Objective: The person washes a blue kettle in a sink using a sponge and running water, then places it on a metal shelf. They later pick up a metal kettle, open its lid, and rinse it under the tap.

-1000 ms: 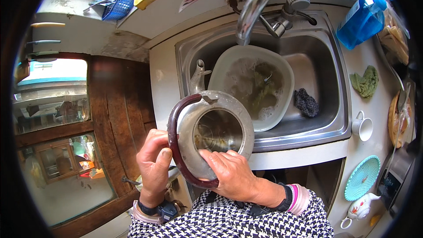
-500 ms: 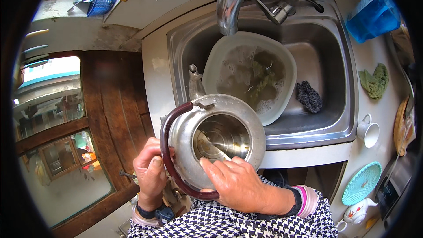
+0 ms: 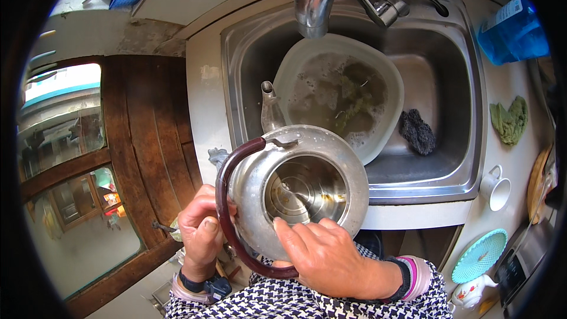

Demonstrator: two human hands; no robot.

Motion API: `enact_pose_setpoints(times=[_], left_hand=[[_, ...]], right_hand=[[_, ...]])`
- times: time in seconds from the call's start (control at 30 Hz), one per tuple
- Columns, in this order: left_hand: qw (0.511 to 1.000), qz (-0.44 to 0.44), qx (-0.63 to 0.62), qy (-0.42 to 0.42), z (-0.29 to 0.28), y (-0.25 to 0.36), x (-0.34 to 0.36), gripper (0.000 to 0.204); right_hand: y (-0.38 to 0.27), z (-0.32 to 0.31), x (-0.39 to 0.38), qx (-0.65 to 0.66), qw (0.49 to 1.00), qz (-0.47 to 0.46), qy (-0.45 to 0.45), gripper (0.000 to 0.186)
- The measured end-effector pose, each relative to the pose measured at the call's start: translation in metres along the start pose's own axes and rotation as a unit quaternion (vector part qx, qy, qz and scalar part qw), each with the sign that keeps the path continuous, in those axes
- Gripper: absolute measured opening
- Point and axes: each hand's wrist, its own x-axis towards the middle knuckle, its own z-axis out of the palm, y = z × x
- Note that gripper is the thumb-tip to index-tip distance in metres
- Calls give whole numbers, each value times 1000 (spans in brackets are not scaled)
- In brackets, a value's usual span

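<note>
A metal kettle (image 3: 251, 186) without its lid is held in front of me, tilted so that I look into its round opening. Its spout (image 3: 271, 112) points away toward the sink. Inside are bright rings and small yellowish specks. The dark red curved handle (image 3: 223, 195) has swung to the left side. My left hand (image 3: 202, 230) is closed at the kettle's left side, next to the handle, its fingertips partly behind it. My right hand (image 3: 322, 254) grips the near rim, fingers at the opening and the handle's lower end under the palm.
Beyond the kettle, a pale basin (image 3: 394, 91) of murky water with greenish bits sits in the steel sink (image 3: 455, 165), beside a dark scrubber (image 3: 417, 133). The faucet (image 3: 313, 20) hangs above. A blue bottle (image 3: 512, 32), green cloth (image 3: 509, 119), white mug (image 3: 496, 192) and turquoise woven-look dish (image 3: 481, 257) line the right.
The kettle has shifted slightly right in view, with both hands still on it. My right fingers reach less far into the opening, and more of the inside shows.
</note>
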Motion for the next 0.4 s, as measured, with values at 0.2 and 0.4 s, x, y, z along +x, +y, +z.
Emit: enact_pose_setpoints(times=[0.2,0.4], left_hand=[[996,78,48,13,-2,23,-5,50],[960,241,-60,-129,-32,15,-49,41]], right_hand=[[-9,-20,3,-23,997,-57,42,45],[-18,-40,10,-81,986,-128,66,38]])
